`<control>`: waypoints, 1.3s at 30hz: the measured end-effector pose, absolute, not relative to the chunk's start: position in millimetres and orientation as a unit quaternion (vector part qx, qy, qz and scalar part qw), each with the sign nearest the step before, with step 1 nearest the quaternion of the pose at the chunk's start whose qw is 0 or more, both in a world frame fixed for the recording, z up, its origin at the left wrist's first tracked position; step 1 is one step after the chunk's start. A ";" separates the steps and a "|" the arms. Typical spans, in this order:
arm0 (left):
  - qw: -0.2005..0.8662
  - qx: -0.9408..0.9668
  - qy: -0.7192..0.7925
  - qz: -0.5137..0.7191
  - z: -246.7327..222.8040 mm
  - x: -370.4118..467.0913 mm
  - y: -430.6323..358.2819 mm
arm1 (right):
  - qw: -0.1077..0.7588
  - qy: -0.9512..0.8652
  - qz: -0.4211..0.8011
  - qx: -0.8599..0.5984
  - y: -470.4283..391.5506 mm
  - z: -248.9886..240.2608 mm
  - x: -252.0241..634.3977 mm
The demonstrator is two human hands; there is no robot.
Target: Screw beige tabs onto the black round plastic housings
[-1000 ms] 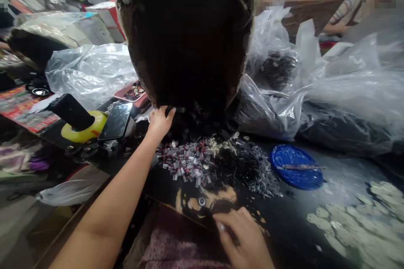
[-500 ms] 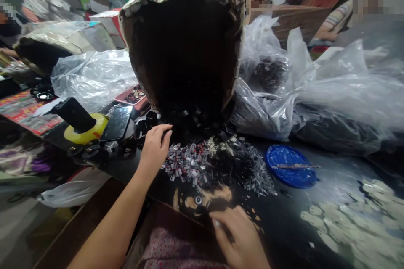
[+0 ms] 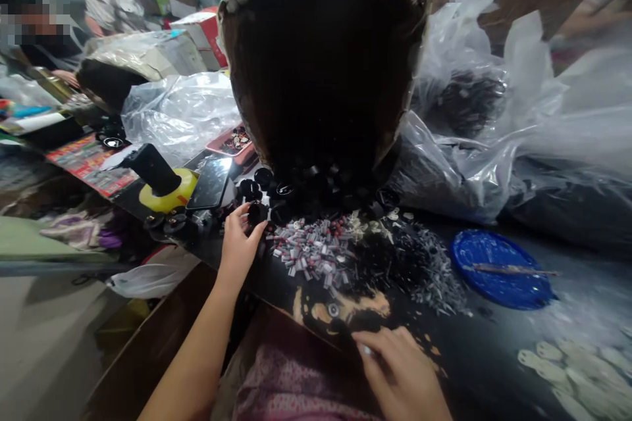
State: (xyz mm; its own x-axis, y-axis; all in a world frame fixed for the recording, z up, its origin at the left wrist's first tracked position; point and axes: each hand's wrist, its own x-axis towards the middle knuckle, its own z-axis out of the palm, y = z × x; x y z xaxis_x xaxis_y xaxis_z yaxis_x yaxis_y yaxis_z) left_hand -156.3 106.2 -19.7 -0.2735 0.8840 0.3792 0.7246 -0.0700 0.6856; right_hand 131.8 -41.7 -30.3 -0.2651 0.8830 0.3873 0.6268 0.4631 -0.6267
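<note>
My left hand (image 3: 239,243) is closed around a round black part (image 3: 257,212) at the left end of the heap of small grey and red pieces (image 3: 313,248). Near the front edge of the black table, my right hand (image 3: 395,365) is bent with thumb and forefinger close together; whatever may lie between them is too small to make out. A small ring-shaped piece (image 3: 334,310) lies on a worn patch just beyond it. More black round parts (image 3: 249,189) sit behind my left hand.
A large dark-mouthed sack (image 3: 320,72) stands behind the heaps. At right are plastic bags (image 3: 454,164), a blue lid (image 3: 501,270) with a stick, and pale flat pieces (image 3: 582,368). A phone (image 3: 210,183) and yellow tape roll (image 3: 168,189) lie left. People sit beyond.
The view has shifted, so the scene appears farther right. My left hand has closed on a round black part. My right hand keeps nearly the same pose near the table edge.
</note>
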 end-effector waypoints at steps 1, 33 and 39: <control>0.095 0.588 0.674 0.437 -14.8 -151.8 98.9 | 0.359 -0.768 0.194 -0.494 -41.3 -29.0 132.0; 0.667 0.250 0.527 0.464 -9.8 -74.8 -5.0 | 0.100 -0.805 0.114 -0.574 39.2 14.8 102.9; 0.714 0.172 0.466 0.494 -2.8 -58.5 -3.6 | 0.212 -0.746 0.226 -0.589 21.8 19.3 106.9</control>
State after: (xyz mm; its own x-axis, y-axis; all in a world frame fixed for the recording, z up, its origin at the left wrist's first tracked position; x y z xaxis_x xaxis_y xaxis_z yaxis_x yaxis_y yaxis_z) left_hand -58.5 -3.6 -2.8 0.0779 0.8647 -0.4962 -0.5446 0.4538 0.7053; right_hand 106.9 21.8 19.3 -0.2157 0.9751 0.0505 0.7840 0.2038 -0.5864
